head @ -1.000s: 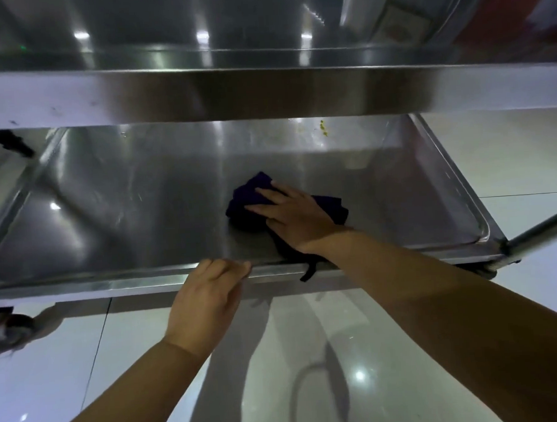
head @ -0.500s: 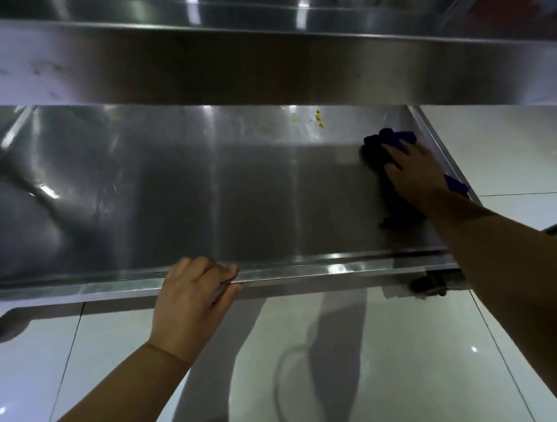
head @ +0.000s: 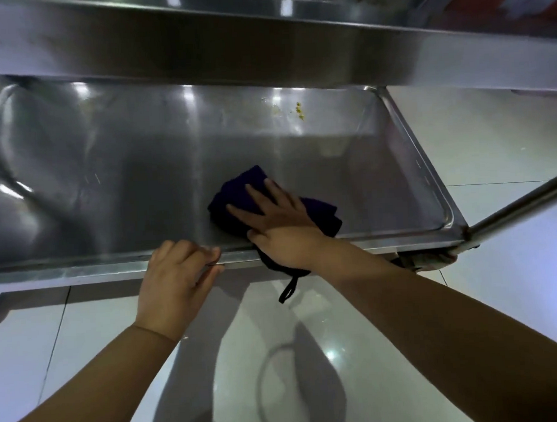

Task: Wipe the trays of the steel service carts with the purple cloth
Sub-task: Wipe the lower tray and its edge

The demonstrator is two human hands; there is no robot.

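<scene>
The lower steel tray (head: 123,173) of the service cart fills the middle of the view. A dark purple cloth (head: 237,188) lies on it near the front edge, with a loop hanging over the rim. My right hand (head: 278,223) presses flat on the cloth with straight, spread fingers. My left hand (head: 177,277) grips the tray's front rim (head: 80,269), fingers curled over it. Yellow crumbs (head: 299,109) sit at the tray's far right.
The cart's upper tray (head: 197,37) overhangs the far side. A steel tube leg (head: 522,206) runs out at the right corner above a caster (head: 425,263). Glossy white floor tiles (head: 342,352) lie below and to the right.
My right hand has swept the cloth from the tray's far right corner back to the front middle. My left hand stays on the front rim.
</scene>
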